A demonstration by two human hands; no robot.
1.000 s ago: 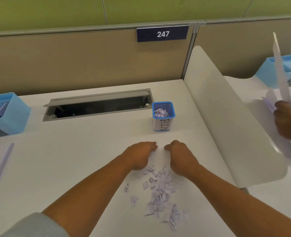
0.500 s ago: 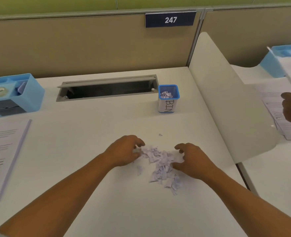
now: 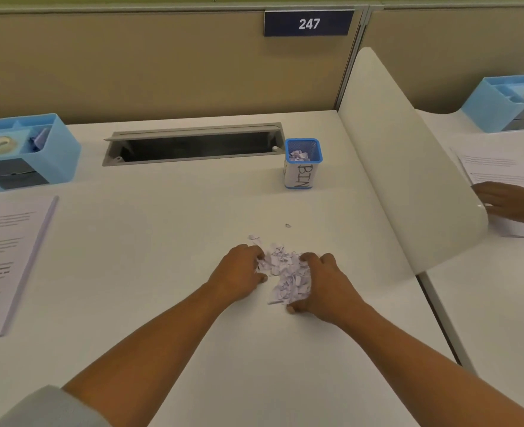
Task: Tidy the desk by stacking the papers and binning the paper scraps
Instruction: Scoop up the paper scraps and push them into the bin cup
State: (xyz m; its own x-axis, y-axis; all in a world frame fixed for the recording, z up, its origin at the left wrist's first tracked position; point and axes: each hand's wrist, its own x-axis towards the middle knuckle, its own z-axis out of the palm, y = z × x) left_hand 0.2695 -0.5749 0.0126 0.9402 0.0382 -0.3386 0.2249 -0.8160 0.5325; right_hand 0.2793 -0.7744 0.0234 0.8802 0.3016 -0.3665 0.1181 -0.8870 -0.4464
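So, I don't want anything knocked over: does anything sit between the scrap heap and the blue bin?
Nothing visible blocks it. Between the heap of torn pale paper scraps, gripped by the left hand and right hand, and the blue mesh bin lies only bare white desk and one tiny stray scrap.

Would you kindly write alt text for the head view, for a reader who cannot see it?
The left hand and right hand cup a heap of scraps between them on a white desk. A blue bin labelled BIN, with scraps inside, stands beyond them, and printed paper lies at the desk's left edge.
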